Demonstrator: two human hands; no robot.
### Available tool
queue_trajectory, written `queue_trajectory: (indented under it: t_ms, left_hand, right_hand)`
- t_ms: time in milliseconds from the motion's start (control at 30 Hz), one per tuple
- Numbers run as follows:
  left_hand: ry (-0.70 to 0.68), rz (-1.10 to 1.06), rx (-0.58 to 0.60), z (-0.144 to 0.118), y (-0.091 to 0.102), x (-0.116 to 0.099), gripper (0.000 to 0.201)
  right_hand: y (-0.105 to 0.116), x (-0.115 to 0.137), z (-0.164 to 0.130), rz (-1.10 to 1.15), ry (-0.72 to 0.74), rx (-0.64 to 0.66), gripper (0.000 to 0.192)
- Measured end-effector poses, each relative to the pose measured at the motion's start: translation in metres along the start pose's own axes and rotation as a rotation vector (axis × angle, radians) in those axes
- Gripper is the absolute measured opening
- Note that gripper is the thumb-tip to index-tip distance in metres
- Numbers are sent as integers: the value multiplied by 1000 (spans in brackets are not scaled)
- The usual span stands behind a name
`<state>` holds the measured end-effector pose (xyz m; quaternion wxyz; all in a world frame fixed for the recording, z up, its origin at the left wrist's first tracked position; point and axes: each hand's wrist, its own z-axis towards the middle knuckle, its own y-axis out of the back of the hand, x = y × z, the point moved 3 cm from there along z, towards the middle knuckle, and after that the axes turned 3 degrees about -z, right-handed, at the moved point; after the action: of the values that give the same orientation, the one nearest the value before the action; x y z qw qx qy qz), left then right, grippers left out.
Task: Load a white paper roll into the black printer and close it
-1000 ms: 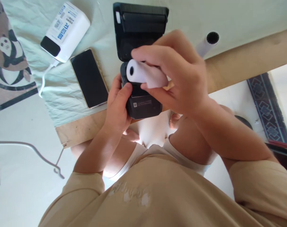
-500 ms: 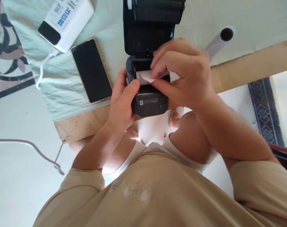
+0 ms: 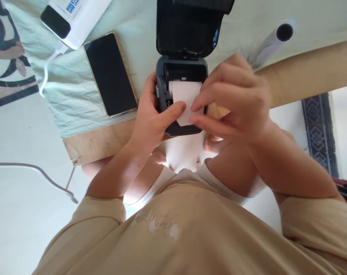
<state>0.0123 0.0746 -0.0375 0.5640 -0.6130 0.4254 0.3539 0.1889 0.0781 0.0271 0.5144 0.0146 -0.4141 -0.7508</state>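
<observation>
My left hand wraps around the left side of a small black label printer, its thumb pressing down on a strip of white paper. The strip comes from inside the printer's compartment and lies flat over the front of the body. Behind it the black lid stands swung back. My right hand, slightly blurred, is at the right edge of the paper. Its thumb and index finger are apart, with their tips close to the strip; whether they touch it I cannot tell.
Left of the printer a phone with a dark screen lies on the pale green cloth. A white device with a cable is at the upper left. To the right stands a white cylinder. A wooden table edge runs along the near side.
The paper strip has been drawn forward and laid over the printer's front. My left thumb has moved onto it, and my right fingers have parted from their pinch. The view has shifted slightly.
</observation>
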Motion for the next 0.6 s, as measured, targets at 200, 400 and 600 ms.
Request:
queue_trajectory:
  t_ms: [200,400,600]
  left_hand:
    - [-103,40,69,1,3,3,65]
    - [-181,26,132,5,8,10,57]
    - [-82,142,120,5,11,9,76]
  right_hand:
    - [0,-14,2,-7,-182,24,25]
    - [-1,-15,1,85,-207,116,32]
    - [4,-31,7,275,-432,-208,36]
